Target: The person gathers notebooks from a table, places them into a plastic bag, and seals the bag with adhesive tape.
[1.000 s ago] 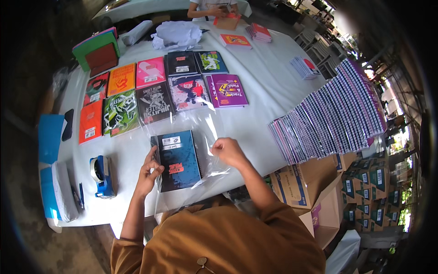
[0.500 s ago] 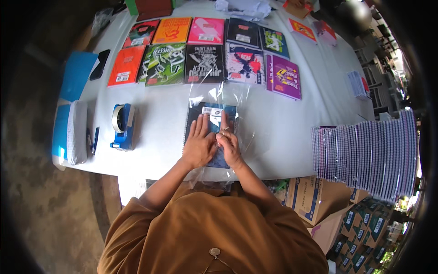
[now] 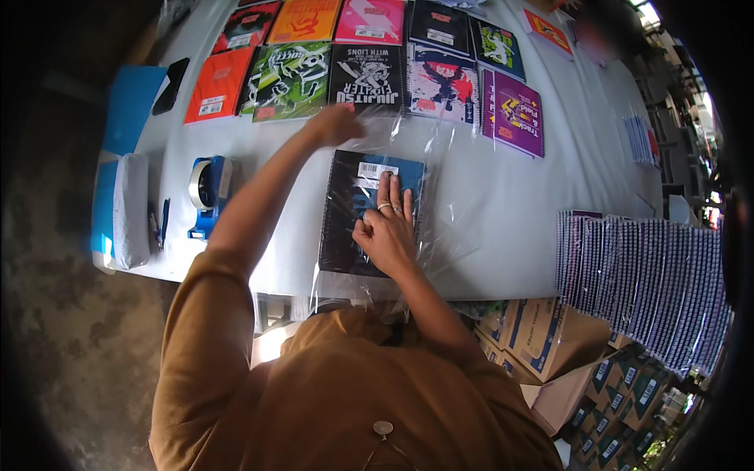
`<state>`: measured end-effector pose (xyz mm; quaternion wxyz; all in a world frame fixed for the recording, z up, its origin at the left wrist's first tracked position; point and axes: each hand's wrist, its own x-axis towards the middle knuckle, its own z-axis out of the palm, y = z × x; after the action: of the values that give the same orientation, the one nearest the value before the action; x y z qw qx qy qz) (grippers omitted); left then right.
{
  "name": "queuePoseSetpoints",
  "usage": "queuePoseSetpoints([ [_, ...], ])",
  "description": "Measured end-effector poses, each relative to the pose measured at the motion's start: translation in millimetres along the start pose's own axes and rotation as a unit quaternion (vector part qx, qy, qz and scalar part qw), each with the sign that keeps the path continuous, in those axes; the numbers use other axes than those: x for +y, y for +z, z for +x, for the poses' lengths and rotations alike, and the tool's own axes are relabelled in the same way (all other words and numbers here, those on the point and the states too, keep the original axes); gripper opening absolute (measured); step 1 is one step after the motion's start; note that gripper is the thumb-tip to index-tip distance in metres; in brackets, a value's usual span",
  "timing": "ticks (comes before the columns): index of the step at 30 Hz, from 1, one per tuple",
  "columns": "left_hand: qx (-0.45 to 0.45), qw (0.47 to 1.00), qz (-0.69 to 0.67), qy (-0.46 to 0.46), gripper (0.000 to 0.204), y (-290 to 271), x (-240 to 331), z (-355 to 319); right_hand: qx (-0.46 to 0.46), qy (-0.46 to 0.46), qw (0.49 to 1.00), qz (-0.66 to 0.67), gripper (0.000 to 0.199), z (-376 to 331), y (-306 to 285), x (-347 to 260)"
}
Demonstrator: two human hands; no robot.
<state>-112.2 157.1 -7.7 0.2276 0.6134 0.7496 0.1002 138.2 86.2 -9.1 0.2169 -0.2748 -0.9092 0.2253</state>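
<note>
A dark black-and-blue spiral notebook (image 3: 349,251) with a white label at its far edge lies on a sheet of clear plastic film (image 3: 449,208) in front of me. My right hand (image 3: 389,228) presses on the notebook, fingers stretched out and one wearing a ring. Beyond the notebook's far left corner, my left hand (image 3: 336,125) is raised at the near edge of a black notebook (image 3: 367,78). Motion smears its fingers, and whether it grips the film's far end is unclear.
Two rows of colourful notebooks, including a purple notebook (image 3: 512,114), lie across the far table. At left are a blue tape dispenser (image 3: 206,192), pens (image 3: 162,224), a white pouch (image 3: 132,212) and a phone (image 3: 170,86). Right: a tall notebook stack (image 3: 640,282), with cardboard boxes (image 3: 550,337) below.
My left hand has left the notebook and moved away from me to its far side. My right hand stays on the notebook, its fingers now flatter. The whole view has shifted slightly.
</note>
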Motion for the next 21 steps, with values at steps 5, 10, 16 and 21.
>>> queuePoseSetpoints([
  [5, 0.398, 0.917, 0.015, 0.012, 0.038, -7, 33, 0, -0.017, 0.029, 0.999, 0.011, 0.021, 0, -3, 5],
  [10, 0.182, 0.976, 0.113, -0.04, 0.057, 87, 72, -138, -0.013, 0.049, 0.981, 0.185, 0.019, -3, -3, 16],
  [16, 0.153, 0.975, 0.16, -0.018, 0.059, 80, 85, -137, -0.102, -0.049, 0.981, 0.156, 0.022, 9, -4, 20],
  [21, 0.149, 0.978, 0.132, -0.058, 0.081, 68, 106, -156, -0.291, -0.011, 0.914, 0.281, 0.028, 32, -20, 43],
])
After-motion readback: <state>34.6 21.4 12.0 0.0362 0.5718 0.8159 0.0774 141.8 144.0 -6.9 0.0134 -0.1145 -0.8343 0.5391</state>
